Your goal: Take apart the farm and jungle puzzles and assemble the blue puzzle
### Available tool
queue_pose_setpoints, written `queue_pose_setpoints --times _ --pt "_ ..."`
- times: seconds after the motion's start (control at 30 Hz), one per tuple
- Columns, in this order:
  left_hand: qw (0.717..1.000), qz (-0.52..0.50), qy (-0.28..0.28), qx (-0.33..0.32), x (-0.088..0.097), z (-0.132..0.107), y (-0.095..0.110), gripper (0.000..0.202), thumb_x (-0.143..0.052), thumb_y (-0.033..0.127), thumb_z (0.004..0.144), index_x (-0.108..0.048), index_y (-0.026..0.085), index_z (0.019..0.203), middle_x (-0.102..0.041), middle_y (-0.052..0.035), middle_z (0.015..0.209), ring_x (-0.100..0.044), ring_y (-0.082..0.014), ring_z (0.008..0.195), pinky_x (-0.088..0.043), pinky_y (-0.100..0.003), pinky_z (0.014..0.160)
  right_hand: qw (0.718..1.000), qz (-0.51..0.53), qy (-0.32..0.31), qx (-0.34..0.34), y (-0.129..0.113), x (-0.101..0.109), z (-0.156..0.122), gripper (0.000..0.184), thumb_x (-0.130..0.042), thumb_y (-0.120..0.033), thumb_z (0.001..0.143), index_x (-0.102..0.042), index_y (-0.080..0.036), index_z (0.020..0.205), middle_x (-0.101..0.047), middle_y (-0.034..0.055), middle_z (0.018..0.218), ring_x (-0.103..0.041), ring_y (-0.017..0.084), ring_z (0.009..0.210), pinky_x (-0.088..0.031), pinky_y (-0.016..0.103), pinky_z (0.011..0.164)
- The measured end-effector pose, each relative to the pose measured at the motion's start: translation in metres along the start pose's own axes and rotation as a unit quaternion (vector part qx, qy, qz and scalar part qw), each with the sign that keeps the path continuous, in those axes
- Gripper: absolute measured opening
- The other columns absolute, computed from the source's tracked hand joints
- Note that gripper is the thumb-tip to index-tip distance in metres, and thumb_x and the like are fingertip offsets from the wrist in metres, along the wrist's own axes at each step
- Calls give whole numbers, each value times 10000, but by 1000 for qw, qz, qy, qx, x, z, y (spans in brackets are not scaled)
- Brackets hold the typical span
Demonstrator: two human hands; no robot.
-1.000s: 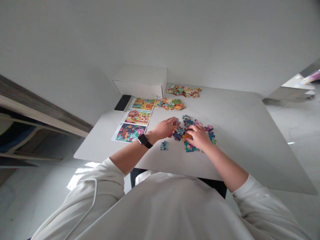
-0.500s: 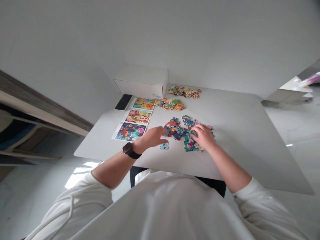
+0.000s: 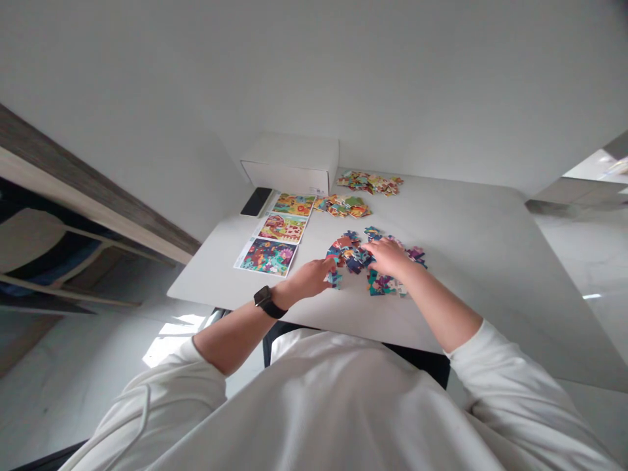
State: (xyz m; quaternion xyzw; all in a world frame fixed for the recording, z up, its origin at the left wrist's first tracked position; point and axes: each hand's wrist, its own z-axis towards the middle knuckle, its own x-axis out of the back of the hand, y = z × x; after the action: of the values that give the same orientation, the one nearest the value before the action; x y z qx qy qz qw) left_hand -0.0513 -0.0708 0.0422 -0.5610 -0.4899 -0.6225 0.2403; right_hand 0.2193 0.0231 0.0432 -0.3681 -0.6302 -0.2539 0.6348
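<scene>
My left hand [image 3: 314, 277] is at the left edge of a loose heap of dark, colourful jigsaw puzzle pieces [image 3: 354, 256]. Its fingers are drawn together on a puzzle piece at the fingertips, partly hidden. Right beside the thumb shows a light-blue puzzle piece [image 3: 334, 281]. Over the middle of the heap is my right hand [image 3: 388, 256], its fingers apart and pointing left, the tips at the dark-blue pieces. Teal and purple pieces [image 3: 381, 284] lie under and in front of this hand, partly covered by it.
A sheet with three printed pictures [image 3: 269, 256] lies left of the heap, beside a phone [image 3: 256, 202]. Behind stands a white box [image 3: 289, 173]. Two more piles of pieces, a nearer pile [image 3: 343, 207] and a farther pile [image 3: 371, 183], lie on the white table [image 3: 471, 261].
My right hand has moved left across the heap, towards the dark-blue pieces. My left hand's fingers have closed in by the light-blue piece, which lay apart before. The view has shifted slightly.
</scene>
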Motion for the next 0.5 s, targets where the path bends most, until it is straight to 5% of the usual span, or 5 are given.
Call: queue_pose_setpoints --times 0.2,0.37,0.5 --pt "994 67 88 12 -6 33 7 592 -772 227 898 -585 222 1460 -669 -172 1431 -642 -356 1299 -531 -490 1088 999 1 -48 -10 1 8 6 537 -933 -224 754 -789 -240 1270 -758 158 1252 -708 348 1178 -547 405 988" --pt "994 64 52 -66 -6 47 6 683 -803 299 893 -574 243 1534 -580 -175 1592 -532 -381 1467 -476 -521 1172 996 66 -51 12 13 9 7 172 -850 -238 836 -837 -261 1005 -773 80 1124 -726 255 1022 -545 335 888" --pt "988 66 36 -133 -3 64 2 750 -802 359 902 -535 187 1582 -534 -201 1645 -426 -376 1578 -392 -500 1262 986 151 -61 46 25 12 9 109 -773 -209 901 -823 -241 993 -794 32 1040 -728 192 927 -540 277 829"
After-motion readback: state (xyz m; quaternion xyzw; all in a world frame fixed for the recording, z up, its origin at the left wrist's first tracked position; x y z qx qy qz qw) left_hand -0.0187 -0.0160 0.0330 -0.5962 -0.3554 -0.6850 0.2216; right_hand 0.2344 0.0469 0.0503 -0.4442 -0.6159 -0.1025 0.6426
